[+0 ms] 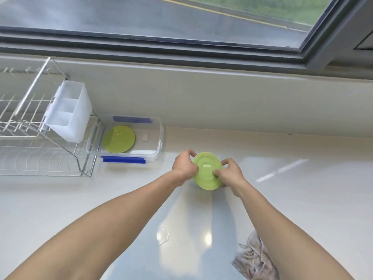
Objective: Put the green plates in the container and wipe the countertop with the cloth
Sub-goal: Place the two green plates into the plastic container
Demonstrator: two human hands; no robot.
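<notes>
— Progress? One green plate (118,139) lies in the container (160,138).
— Both hands — left hand (184,164), right hand (232,171) — grip the second plate (207,170) with their fingers, above the surface (282,199). Cloth (255,259) waits; wiping is not begun.

A container (159,138) sits at the worktop's (282,199) back edge, one plate (118,142) inside, a dish rack (30,138) to its left; both hands (184,165) hold a second plate (207,174) right of it; cloth (254,259) near the front edge
</notes>
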